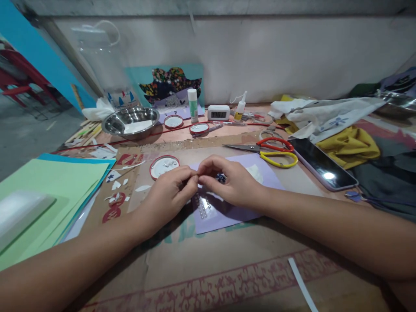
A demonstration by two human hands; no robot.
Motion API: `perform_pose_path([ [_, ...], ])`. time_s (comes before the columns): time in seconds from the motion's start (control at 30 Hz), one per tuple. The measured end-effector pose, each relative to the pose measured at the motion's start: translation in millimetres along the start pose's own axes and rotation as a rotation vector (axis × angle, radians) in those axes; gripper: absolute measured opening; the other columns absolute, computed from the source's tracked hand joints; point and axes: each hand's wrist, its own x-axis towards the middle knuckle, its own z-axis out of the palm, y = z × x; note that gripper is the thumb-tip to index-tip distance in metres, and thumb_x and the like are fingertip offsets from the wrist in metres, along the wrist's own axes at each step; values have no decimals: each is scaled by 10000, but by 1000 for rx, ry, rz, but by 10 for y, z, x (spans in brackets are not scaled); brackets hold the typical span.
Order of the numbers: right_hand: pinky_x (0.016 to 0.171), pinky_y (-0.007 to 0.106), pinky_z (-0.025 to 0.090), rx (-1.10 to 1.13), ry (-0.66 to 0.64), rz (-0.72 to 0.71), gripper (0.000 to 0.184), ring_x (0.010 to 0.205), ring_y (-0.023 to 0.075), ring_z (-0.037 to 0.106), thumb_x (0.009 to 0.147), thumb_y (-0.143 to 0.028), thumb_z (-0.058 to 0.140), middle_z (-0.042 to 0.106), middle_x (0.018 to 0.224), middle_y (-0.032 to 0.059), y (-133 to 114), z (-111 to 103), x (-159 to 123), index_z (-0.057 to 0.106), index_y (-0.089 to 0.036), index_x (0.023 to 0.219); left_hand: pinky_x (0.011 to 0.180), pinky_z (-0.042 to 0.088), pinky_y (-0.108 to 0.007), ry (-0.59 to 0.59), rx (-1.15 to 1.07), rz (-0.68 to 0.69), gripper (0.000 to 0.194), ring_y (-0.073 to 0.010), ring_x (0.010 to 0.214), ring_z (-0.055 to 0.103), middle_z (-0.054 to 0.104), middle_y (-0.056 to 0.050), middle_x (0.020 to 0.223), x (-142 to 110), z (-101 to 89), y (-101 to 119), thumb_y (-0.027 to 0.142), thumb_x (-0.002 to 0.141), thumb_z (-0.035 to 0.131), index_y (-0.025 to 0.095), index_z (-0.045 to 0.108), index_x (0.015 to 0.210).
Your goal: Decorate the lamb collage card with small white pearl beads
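My left hand and my right hand meet fingertip to fingertip above a lilac sheet of paper. Both are closed in a pinch; whatever sits between the fingertips is too small or hidden to name. Below them on the lilac sheet lies a clear strip of small round beads. A dark blue patterned piece shows partly behind my right fingers, with a whitish piece beyond my right wrist. Just behind my left hand is a red-rimmed lid with small silvery bits in it.
Scissors with red and yellow handles lie beside a phone on the right. Green paper sheets cover the left side. At the back stand a steel bowl, a glue stick, a clock and a glue bottle.
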Motion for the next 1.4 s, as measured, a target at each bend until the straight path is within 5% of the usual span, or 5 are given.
perform_pose_path([
  [0.37, 703, 249, 493, 46, 26, 18, 52, 755, 117, 615, 909, -201, 572, 648, 823, -3, 62, -24, 11, 589, -176, 951, 763, 440, -282, -28, -65, 38, 250, -163, 851, 572, 625, -12, 893, -27, -7, -66, 270, 1011, 402, 190, 635, 971],
  [0.6, 715, 239, 488, -49, 22, -46, 57, 766, 115, 613, 894, -170, 585, 660, 838, -7, 61, -34, -2, 600, -184, 947, 693, 416, -263, -23, -21, 29, 251, -145, 750, 554, 592, 5, 775, -19, -28, -12, 260, 982, 445, 180, 616, 816],
  [0.9, 710, 239, 487, -59, 36, -42, 50, 770, 119, 626, 897, -184, 592, 682, 834, -1, 62, -39, 7, 609, -175, 943, 767, 444, -279, -42, -38, 9, 258, -164, 865, 591, 643, -15, 910, -26, -31, -31, 235, 973, 403, 188, 656, 975],
  [1.4, 704, 230, 481, -91, 21, -117, 43, 760, 117, 640, 894, -170, 604, 706, 844, 3, 34, -48, -1, 638, -172, 918, 676, 428, -267, -29, -7, 24, 248, -151, 728, 569, 620, 5, 756, -11, -33, 3, 257, 950, 436, 200, 612, 785],
])
